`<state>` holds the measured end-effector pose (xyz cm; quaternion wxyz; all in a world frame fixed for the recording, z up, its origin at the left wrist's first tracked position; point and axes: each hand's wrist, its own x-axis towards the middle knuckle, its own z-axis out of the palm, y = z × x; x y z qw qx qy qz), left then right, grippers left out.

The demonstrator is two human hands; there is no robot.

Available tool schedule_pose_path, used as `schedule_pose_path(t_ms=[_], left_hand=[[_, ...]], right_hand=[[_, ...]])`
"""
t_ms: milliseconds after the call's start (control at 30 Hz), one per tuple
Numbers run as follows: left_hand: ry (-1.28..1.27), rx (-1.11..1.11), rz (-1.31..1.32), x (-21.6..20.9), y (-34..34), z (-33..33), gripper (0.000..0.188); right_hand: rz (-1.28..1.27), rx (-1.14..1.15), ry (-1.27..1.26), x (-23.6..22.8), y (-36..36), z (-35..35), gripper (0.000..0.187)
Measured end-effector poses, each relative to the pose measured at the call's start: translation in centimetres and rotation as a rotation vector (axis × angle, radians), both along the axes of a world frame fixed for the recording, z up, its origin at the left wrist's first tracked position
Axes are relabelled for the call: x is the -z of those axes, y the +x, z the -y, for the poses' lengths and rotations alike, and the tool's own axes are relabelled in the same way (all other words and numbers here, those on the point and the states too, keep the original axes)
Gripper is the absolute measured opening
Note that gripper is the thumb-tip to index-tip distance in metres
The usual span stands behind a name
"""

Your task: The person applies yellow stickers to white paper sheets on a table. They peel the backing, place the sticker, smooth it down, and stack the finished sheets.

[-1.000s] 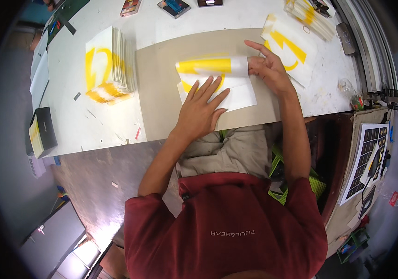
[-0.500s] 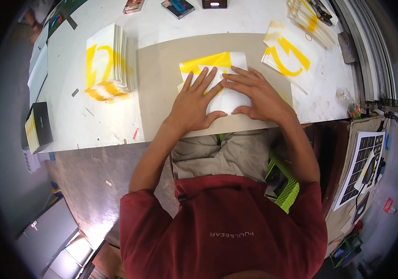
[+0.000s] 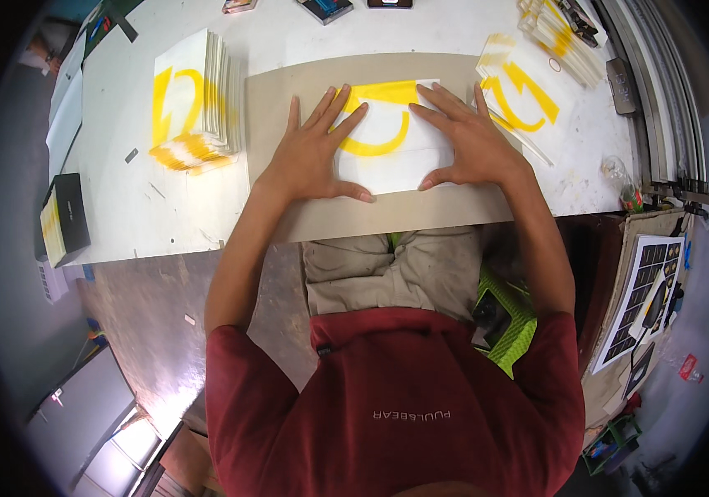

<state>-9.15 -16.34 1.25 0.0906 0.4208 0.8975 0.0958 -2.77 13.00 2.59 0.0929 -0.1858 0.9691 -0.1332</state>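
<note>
A white folded sheet with yellow print [image 3: 389,170], perhaps a bag, lies flat on a beige board [image 3: 362,217] in front of me. My left hand [image 3: 309,157] rests over its left side with the fingers spread. Across its right side lies my right hand [image 3: 477,151], fingers also fanned out and pressing on the sheet. Both thumbs point inward near its lower edge. A yellow curve and a yellow band show between the hands; the side edges are partly hidden under the fingers.
To the left stands a thick stack of similar white-and-yellow pieces [image 3: 179,91]. More such pieces [image 3: 528,95] lie at the right, close to my right fingertips. A black box [image 3: 71,217] sits at the table's left edge. Metal rails [image 3: 652,99] run along the right side.
My hands have slid apart from the middle toward the sheet's two sides. The sheet now lies flatter and wider, with more of its yellow curve showing.
</note>
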Motion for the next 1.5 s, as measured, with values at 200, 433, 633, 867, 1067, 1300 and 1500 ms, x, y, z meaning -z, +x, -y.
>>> schedule_pose_path(t_ms=[200, 433, 633, 867, 1067, 1300, 1500], left_hand=[[0.004, 0.040, 0.020, -0.3, -0.7, 1.0, 0.143], [-0.085, 0.018, 0.031, -1.6, -0.8, 0.8, 0.149], [-0.140, 0.002, 0.027, -1.5, -0.9, 0.7, 0.156], [-0.142, -0.030, 0.040, -1.3, -0.7, 0.9, 0.159], [-0.192, -0.016, 0.063, -1.6, -1.2, 0.1, 0.162], [0.262, -0.017, -0.095, -0.6, 0.6, 0.0, 0.117], [0.392, -0.032, -0.259, 1.1, 5.7, -2.7, 0.045]], right_hand=[[0.017, 0.002, -0.015, 0.2, 0.8, -0.4, 0.122], [-0.007, -0.050, -0.049, 0.1, -0.6, 2.0, 0.128], [-0.001, -0.139, -0.054, 1.4, -2.7, 5.2, 0.140], [0.104, 0.110, 0.272, -1.6, -1.7, 0.7, 0.131], [-0.235, -0.043, -0.097, 3.8, -1.2, 6.1, 0.100], [-0.186, 0.037, -0.266, 0.2, 2.3, 1.0, 0.081], [-0.319, -0.006, -0.288, 2.4, 3.9, 2.5, 0.041]])
